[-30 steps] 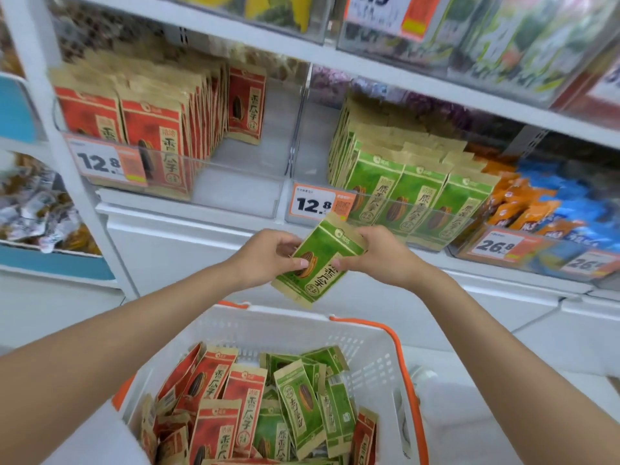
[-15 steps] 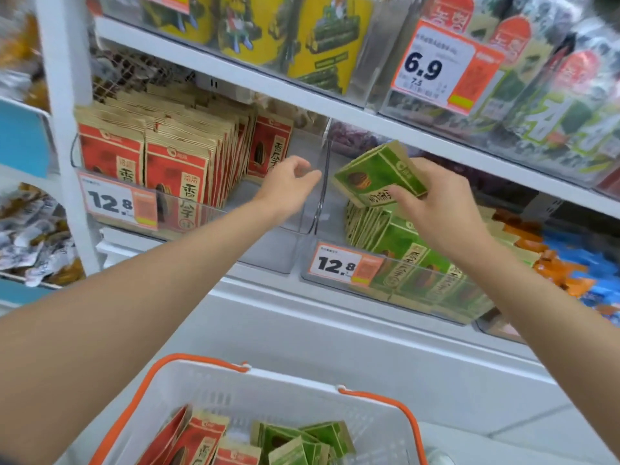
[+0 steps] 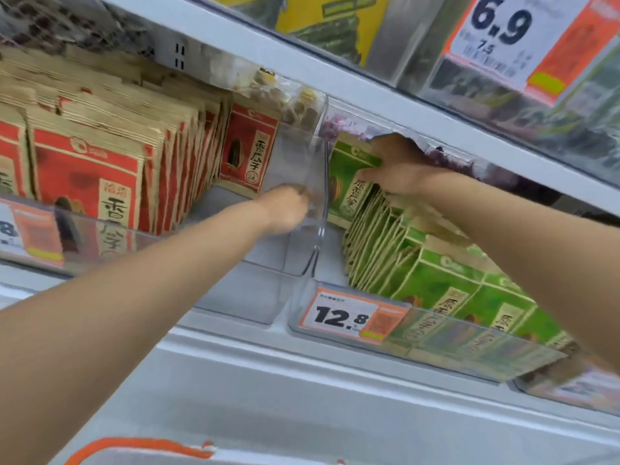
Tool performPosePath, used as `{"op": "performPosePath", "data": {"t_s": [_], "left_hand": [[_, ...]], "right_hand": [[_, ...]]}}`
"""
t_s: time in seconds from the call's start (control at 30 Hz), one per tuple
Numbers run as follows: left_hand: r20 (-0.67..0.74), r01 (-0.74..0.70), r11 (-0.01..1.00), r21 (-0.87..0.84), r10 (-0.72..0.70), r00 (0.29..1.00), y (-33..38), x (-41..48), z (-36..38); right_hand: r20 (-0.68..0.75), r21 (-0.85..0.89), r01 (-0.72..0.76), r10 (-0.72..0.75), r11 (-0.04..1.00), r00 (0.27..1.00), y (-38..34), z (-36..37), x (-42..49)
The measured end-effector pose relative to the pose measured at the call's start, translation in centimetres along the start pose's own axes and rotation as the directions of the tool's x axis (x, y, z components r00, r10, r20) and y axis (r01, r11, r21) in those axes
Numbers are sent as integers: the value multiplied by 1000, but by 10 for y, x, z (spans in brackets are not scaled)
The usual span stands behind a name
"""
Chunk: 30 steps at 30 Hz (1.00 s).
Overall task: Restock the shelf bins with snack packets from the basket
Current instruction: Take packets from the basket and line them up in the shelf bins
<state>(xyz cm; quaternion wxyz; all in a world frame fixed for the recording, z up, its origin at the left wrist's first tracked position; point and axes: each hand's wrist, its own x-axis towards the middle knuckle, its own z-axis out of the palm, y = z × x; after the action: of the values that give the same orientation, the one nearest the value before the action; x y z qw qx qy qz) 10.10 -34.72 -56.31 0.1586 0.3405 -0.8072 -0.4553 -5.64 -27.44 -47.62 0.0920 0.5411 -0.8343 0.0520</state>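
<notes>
My right hand [image 3: 401, 167] reaches deep under the upper shelf and grips a green snack packet [image 3: 347, 186], held upright at the back of the green packets' clear bin [image 3: 469, 350]. A row of green packets [image 3: 436, 273] fills that bin in front of it. My left hand [image 3: 287, 208] is at the clear wall [image 3: 318, 182] between the two bins, its fingers curled on the wall's edge. The red packets [image 3: 90, 176] stand packed in the left bin [image 3: 235, 297]. Only the basket's orange handle [image 3: 134, 446] shows at the bottom edge.
The shelf above [image 3: 436, 105] hangs low over the bins and carries a 6.9 price tag [image 3: 503, 31]. A 12.8 tag [image 3: 349, 317] is on the green bin's front. Free floor shows at the red bin's right end, near my left hand.
My right hand has carried the green packet from above the bin's front down to the back of the row. My left hand moved to the clear wall. The view tilted up.
</notes>
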Motion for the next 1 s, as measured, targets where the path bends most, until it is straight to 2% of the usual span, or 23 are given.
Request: {"op": "performPosePath", "data": {"t_s": [0.1,0.2,0.23,0.37,0.53,0.67,1.0], "left_hand": [[4,-4,998,-69,5,1000,0,1,1],[24,-31,1000,-4,31,999,-2,2,1],[11,-46,999,8,46,999,-2,2,1],[23,-73,997,20,73,997,-4,4,0],[31,-90,995,46,88,996,-5,3,0],[39,-70,997,5,70,997,-3,-1,-1],[107,-8,998,-59,14,994,1,-9,0]], "right_hand": [[-21,72,36,-35,997,999,7,7,17],[72,-15,-8,9,1000,997,11,21,33],[63,-32,-29,31,999,998,12,25,38],[-122,-22,-29,26,999,992,17,29,51],[-115,8,-54,54,999,992,21,29,60],[-114,-47,-75,69,996,991,23,32,68],[-153,61,-109,118,992,981,25,36,70]]}}
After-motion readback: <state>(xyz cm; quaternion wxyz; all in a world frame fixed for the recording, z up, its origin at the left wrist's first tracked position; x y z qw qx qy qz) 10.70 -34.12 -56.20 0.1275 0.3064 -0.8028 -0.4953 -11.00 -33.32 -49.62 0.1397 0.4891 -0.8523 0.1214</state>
